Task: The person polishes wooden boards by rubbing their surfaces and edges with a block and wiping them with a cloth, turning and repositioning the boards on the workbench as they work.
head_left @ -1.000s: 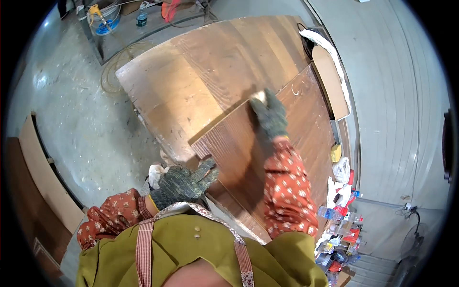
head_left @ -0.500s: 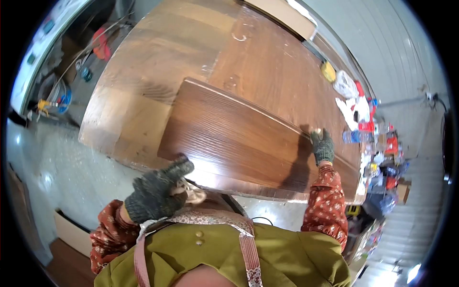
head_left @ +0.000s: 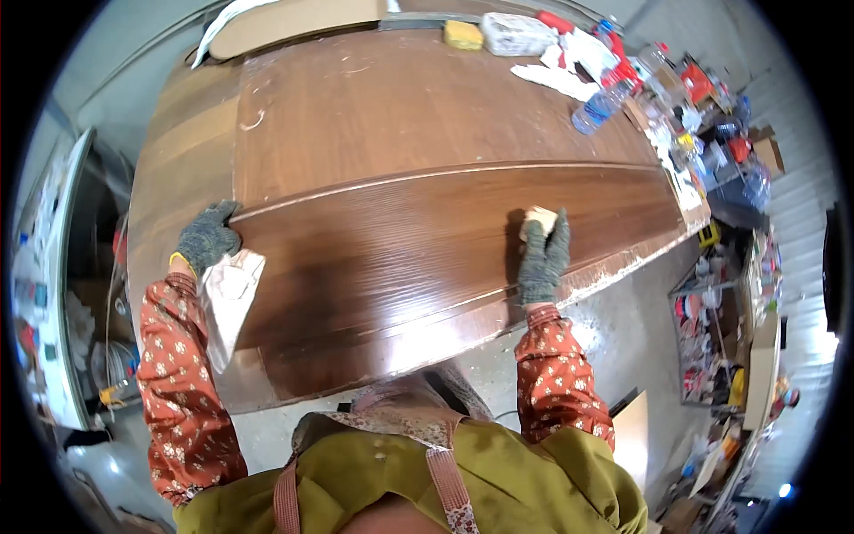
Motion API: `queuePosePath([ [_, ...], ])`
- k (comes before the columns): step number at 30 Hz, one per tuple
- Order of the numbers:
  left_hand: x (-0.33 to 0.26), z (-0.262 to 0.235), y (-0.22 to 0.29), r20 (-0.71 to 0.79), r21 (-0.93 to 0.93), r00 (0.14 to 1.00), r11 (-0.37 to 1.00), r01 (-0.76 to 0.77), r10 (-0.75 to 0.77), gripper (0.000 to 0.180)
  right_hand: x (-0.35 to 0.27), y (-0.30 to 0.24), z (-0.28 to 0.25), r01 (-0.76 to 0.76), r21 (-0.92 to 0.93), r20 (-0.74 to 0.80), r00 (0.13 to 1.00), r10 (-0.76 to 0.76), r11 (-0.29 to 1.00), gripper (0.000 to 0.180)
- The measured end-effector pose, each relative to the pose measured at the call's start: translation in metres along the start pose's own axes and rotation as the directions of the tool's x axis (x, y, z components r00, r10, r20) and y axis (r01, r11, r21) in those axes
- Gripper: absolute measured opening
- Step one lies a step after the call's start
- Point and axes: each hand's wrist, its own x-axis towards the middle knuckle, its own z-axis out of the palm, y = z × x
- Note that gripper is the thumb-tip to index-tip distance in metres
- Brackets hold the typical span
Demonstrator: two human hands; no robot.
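Observation:
A long dark-brown wooden panel with a raised strip along its far side lies across the worktable. My left hand, in a grey-green knit glove, is at the panel's far left corner. It grips a whitish cloth, which hangs down beside the panel's left end. My right hand, in a matching glove, rests over the right part of the panel. Between its fingers is a small pale block, partly hidden by them; its material I cannot tell.
The wooden worktable has a worn front edge. At its far side are a yellow sponge-like block, a white wrapped bundle, crumpled white paper and a plastic bottle. Cluttered shelves stand at right.
The view has turned. My left hand has gone from near my waist out to the panel's far left corner, bringing the cloth. My right hand has come nearer from the panel's far edge.

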Motion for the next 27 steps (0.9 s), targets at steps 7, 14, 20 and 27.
queuePosePath([
  [7,0.02,-0.012,-0.021,0.015,0.163,0.983,0.97,0.178,-0.183,0.041,0.013,-0.004,0.012,0.082,-0.12,0.04,0.996,-0.078,0.989,0.064],
  [14,-0.046,-0.066,0.04,-0.417,0.02,0.872,0.957,0.289,-0.254,0.042,0.081,-0.045,-0.02,0.069,0.375,0.109,0.987,-0.118,0.925,0.055],
  [20,-0.096,-0.061,0.01,-0.671,0.031,0.74,0.999,-0.038,0.049,0.041,0.128,-0.099,-0.037,0.798,-0.382,0.333,0.589,-0.736,0.466,0.062],
  [27,-0.131,-0.045,0.018,-0.808,0.152,0.532,0.961,-0.23,0.255,0.044,-0.017,-0.179,0.1,0.859,0.285,0.577,0.2,-0.792,0.425,0.048],
])
